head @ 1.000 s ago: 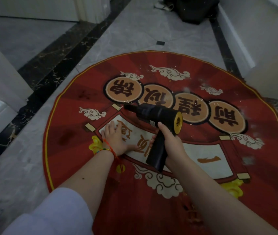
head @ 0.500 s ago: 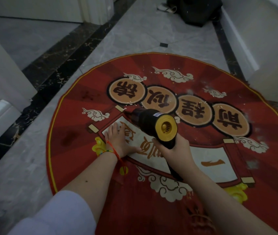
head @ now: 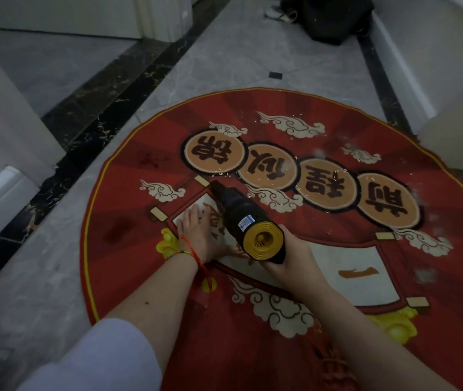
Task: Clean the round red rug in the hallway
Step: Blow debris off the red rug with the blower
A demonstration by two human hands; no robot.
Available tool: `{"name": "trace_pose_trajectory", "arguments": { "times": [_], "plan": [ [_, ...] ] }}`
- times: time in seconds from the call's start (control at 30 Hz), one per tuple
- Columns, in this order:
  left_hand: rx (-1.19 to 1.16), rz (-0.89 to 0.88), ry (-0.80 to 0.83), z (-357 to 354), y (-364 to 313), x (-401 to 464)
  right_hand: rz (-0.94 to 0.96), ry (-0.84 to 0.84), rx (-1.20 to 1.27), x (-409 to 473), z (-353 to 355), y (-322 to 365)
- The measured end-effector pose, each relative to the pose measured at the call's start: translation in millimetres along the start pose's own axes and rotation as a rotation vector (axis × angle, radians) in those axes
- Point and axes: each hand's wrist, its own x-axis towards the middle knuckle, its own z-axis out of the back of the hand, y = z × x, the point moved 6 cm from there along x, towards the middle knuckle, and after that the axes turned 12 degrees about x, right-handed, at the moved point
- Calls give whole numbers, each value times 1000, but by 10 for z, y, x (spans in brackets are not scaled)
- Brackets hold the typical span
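Observation:
The round red rug (head: pixel 128 210) with orange character discs and cream clouds covers the hallway floor. Small white crumbs and fluff lie scattered across its far half. My right hand (head: pixel 289 261) grips the handle of a black handheld vacuum (head: pixel 238 213) with a yellow rear cap. Its nozzle points away from me and reaches the rug near the left disc. My left hand (head: pixel 196 232) rests flat on the rug's white scroll panel, fingers straight, just left of the vacuum.
Grey marble floor (head: pixel 224 66) with black border strips surrounds the rug. A dark bag (head: pixel 334 18) and a shoe (head: pixel 281 14) lie at the far end of the hallway. White walls stand close on the right; white door trim is on the left.
My right hand has swung the vacuum so its yellow rear cap now faces me and the nozzle points further away. My left hand stays pressed on the rug.

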Motion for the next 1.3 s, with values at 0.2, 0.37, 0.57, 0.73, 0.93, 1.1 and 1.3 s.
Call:
{"name": "trace_pose_trajectory", "arguments": {
  "times": [0.2, 0.37, 0.57, 0.73, 0.93, 1.1, 1.3],
  "plan": [
    [35, -10, -14, 22, -14, 14, -38, -73, 50, -75, -29, -43],
    [45, -8, -7, -1, -20, 40, -89, -107, 126, 158, -151, 10],
    [39, -29, -2, 14, -10, 29, -78, -118, 132, -10, -165, -34],
    [27, -22, 3, 5, -40, 34, -93, -165, 158, 27, -165, 41],
    [35, -27, -24, 42, -69, 3, -99, -192, 139, -168, -70, 4],
    [43, -21, 20, 38, -139, -41, -133, -223, 147, 6, -76, 17],
    [47, -46, 8, 62, -153, -57, -131, -199, 126, -91, -33, 1]
  ]
}}
